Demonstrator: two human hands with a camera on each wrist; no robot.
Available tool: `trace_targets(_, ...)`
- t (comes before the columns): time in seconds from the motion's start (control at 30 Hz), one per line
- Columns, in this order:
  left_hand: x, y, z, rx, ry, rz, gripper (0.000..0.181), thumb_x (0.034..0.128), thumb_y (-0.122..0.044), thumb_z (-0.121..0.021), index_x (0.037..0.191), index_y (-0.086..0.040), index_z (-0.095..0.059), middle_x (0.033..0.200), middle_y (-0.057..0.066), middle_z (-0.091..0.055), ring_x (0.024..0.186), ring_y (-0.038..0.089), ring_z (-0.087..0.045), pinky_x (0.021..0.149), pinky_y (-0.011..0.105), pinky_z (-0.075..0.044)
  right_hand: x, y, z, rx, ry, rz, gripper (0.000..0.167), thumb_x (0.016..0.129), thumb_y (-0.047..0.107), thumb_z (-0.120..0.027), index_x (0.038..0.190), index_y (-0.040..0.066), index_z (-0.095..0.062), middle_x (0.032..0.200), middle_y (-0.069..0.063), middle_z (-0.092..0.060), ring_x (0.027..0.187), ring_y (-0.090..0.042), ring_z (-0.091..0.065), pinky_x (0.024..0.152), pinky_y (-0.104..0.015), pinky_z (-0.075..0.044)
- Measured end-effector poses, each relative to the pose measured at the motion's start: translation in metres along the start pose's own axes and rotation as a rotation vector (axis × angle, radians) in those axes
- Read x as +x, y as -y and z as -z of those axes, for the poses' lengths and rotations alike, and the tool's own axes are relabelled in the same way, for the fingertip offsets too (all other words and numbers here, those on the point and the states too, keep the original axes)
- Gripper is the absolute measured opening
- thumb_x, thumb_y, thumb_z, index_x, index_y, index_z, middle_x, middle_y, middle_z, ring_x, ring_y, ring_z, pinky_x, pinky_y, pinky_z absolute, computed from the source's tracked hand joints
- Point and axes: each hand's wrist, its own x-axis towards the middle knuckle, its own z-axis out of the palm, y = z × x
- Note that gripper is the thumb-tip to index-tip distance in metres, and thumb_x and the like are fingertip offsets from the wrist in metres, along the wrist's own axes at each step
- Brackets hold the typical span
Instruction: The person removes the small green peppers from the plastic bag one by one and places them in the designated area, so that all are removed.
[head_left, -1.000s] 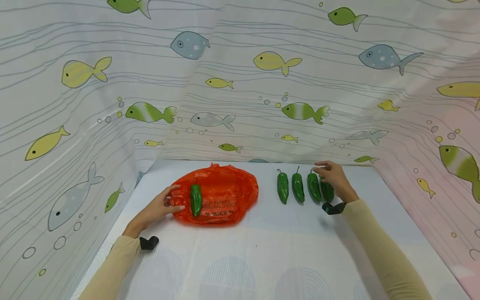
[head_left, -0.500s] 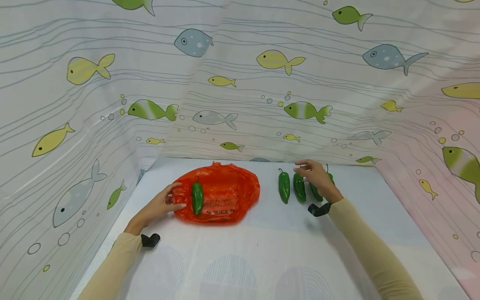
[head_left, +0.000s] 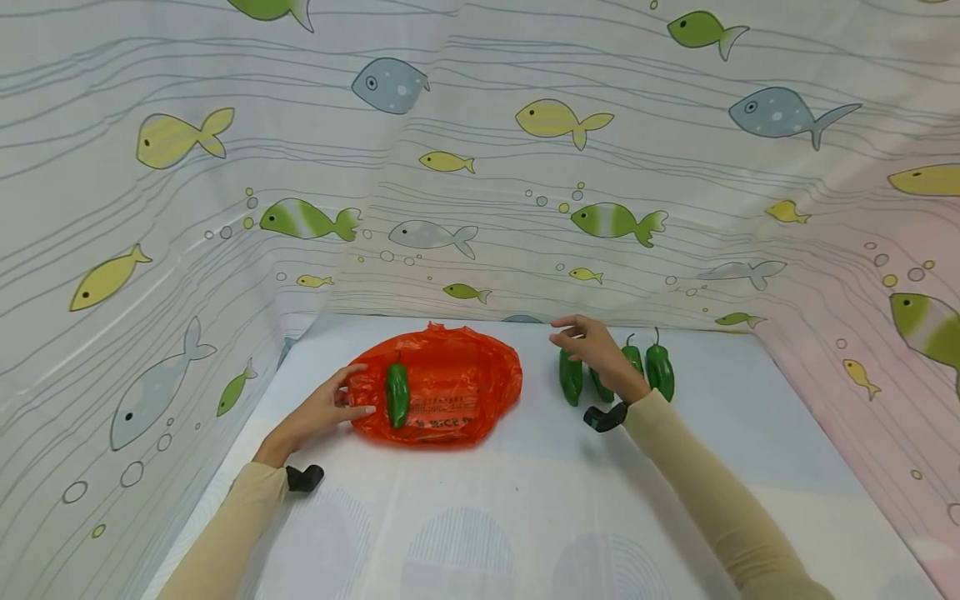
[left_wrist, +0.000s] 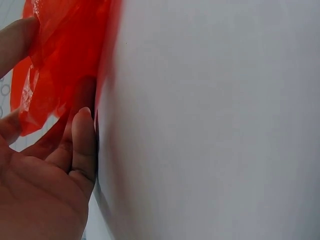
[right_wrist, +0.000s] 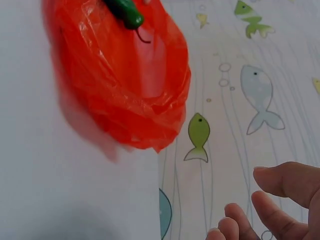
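A red plastic bag (head_left: 491, 392) lies on the table with its mouth spread. One green pepper (head_left: 397, 396) rests on it near its left side. My left hand (head_left: 318, 412) holds the bag's left edge, its thumb and fingers around the thin plastic; in the left wrist view some fingertips show through the bag (left_wrist: 70, 45). My right hand (head_left: 596, 350) hovers at the left end of a row of green peppers (head_left: 571, 381), fingers apart and holding nothing. It partly hides some of them. In the right wrist view the right-hand fingers (right_wrist: 272, 180) stand apart before the wall.
At the row's right end lies a green pepper (head_left: 660, 372) with its stem toward the wall. A pale cloth covers the table (head_left: 465, 492). Fish-printed sheeting (head_left: 480, 192) rises behind and at both sides. A black wrist camera (head_left: 606, 417) sits below the right hand.
My right hand has swept left along the pepper row, from its right end to its left end, uncovering the right-hand peppers. The left hand stays at the bag's edge.
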Motion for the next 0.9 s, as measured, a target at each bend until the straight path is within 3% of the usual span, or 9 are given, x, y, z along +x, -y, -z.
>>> trace_targets(0.53, -0.002, -0.004, -0.001, -0.034, -0.006, -0.013, 0.087, 0.0930, -0.024, -0.079, 0.161, -0.012, -0.026, 0.151, 0.024, -0.041, 0.127, 0.043, -0.051, 0.098, 0.049, -0.050, 0.010, 0.022, -0.062, 0.018, 0.045, 0.005, 0.036, 0.098, 0.025, -0.072, 0.131, 0.012, -0.065, 0.121, -0.013, -0.065, 0.119, -0.044, -0.057, 0.098, -0.060, -0.049)
trace_targets(0.7, -0.003, -0.005, -0.001, -0.040, -0.004, -0.017, 0.087, 0.0926, -0.024, -0.079, 0.161, -0.012, -0.026, 0.152, 0.023, -0.040, 0.128, 0.043, -0.050, 0.099, 0.050, -0.050, 0.013, 0.027, -0.078, -0.012, 0.076, 0.002, 0.042, 0.097, 0.026, -0.073, 0.134, 0.009, -0.064, 0.120, -0.011, -0.065, 0.111, -0.034, -0.060, 0.091, -0.050, -0.055)
trace_targets(0.9, -0.003, -0.004, -0.001, -0.041, 0.000, -0.025, 0.087, 0.0922, -0.024, -0.079, 0.160, -0.013, -0.027, 0.151, 0.023, -0.041, 0.126, 0.043, -0.051, 0.097, 0.046, -0.051, 0.017, 0.029, -0.098, -0.020, 0.117, 0.012, 0.042, 0.097, 0.027, -0.074, 0.134, 0.010, -0.064, 0.117, -0.009, -0.065, 0.111, -0.034, -0.060, 0.086, -0.040, -0.056)
